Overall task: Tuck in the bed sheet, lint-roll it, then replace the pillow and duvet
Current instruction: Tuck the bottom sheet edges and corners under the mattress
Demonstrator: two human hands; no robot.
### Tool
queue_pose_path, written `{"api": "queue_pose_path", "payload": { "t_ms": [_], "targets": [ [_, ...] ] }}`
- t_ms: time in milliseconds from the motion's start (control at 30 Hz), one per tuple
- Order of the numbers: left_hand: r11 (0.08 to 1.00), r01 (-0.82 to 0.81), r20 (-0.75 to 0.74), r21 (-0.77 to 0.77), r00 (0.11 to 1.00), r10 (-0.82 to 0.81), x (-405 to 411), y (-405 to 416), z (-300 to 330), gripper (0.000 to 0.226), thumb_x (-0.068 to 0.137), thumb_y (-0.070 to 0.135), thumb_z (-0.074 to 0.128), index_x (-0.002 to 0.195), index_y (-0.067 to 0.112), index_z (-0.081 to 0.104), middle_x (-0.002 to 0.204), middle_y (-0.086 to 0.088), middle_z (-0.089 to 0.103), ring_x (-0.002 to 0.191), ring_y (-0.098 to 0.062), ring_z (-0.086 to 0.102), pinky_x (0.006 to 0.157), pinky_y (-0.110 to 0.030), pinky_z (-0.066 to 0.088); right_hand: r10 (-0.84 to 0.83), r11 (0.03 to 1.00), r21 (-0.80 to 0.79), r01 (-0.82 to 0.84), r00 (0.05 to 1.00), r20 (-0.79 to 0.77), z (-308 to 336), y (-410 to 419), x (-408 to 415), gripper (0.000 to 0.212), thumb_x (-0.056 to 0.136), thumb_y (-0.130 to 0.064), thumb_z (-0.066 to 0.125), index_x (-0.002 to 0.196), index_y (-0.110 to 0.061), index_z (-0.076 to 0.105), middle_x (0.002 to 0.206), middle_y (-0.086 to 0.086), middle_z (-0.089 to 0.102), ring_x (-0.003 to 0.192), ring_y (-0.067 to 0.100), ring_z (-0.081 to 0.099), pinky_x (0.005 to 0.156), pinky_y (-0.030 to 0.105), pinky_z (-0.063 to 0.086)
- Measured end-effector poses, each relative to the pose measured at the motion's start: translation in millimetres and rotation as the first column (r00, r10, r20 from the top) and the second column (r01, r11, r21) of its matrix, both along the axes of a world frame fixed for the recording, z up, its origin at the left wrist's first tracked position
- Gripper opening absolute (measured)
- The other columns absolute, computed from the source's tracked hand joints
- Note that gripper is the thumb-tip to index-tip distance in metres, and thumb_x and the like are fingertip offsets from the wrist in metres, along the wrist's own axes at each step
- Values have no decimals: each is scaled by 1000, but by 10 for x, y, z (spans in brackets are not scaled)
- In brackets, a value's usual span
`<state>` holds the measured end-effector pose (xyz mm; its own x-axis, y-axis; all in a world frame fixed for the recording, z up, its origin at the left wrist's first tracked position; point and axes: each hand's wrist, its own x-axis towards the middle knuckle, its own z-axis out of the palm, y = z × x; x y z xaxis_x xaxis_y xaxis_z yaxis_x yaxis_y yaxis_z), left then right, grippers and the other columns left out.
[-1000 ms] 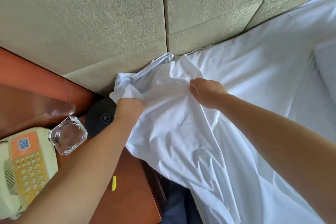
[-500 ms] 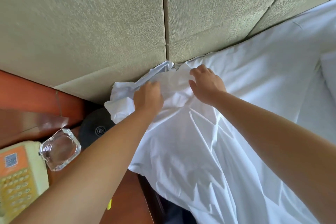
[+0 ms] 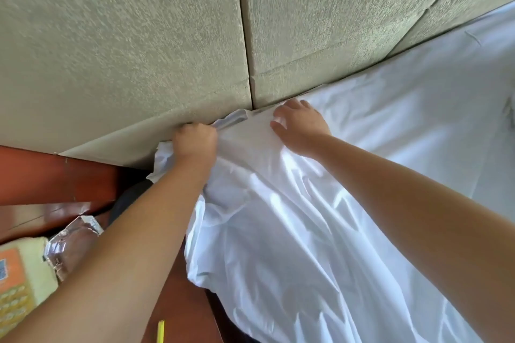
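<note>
While the left hand (image 3: 195,142) grips bunched white sheet (image 3: 292,231), the right hand (image 3: 299,125) presses it flat.

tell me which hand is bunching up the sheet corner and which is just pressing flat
The left hand grips the bunched corner of the sheet at the headboard; the right hand lies flat, fingers spread.

At the bed's corner, the left hand (image 3: 195,142) grips a bunched fold of the white bed sheet (image 3: 292,231) against the padded headboard (image 3: 139,50). The right hand (image 3: 298,125) presses flat on the sheet beside it. A glass ashtray (image 3: 72,242) and what looks like a telephone (image 3: 19,276) sit on the wooden table (image 3: 181,309).
</note>
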<state>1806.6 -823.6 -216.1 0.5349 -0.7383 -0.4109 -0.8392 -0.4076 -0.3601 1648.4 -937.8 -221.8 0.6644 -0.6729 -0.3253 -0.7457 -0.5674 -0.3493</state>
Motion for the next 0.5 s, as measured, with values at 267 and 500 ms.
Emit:
{"api": "queue_pose_path", "payload": {
  "t_ms": [267, 500],
  "targets": [
    [809, -397, -505, -433, 851, 147, -133, -56, -210, 41, 92, 7, 43, 129, 15, 58, 124, -10, 62, 117, -31, 53, 94, -38, 44, 152, 986, -38, -162, 972, -181, -225, -171, -59, 44, 99, -36, 29, 138, -20, 39, 146, -3, 36, 139, 16, 22, 114, 39, 12],
    [917, -395, -765, -49, 605, 219, -165, -214, -358, 59, 97, 56, 25, 150, 30, 25, 155, -1, 30, 141, -26, 27, 114, -39, 23, 236, 970, 18, -241, 925, -299, -199, -351, 152, 49, 101, -41, 19, 145, -27, 36, 153, -8, 31, 142, 11, 23, 112, 36, 14]
  ]
}}
